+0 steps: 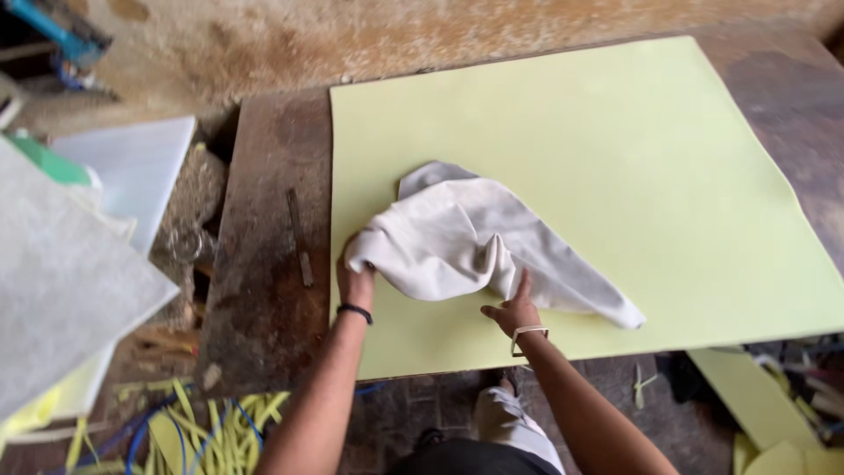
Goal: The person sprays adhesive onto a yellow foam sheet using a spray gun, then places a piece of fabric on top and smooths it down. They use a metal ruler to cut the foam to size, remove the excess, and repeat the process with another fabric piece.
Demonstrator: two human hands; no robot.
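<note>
A large pale yellow-green sheet (615, 158) lies flat on a worn brown table (264, 264). On it rests a crumpled white cloth (457, 233), stretching from the sheet's left edge toward the lower right. My left hand (354, 280) grips the cloth's left end at the sheet's edge; a black band is on that wrist. My right hand (512, 310) presses its fingers on the cloth's lower middle fold; a white band circles that wrist.
A thin metal bar (300, 237) lies on the table left of the sheet. White and grey sheets (79, 264) are stacked at the left. Yellow offcut strips (211, 422) litter the floor; more yellow pieces (765, 405) lie at lower right.
</note>
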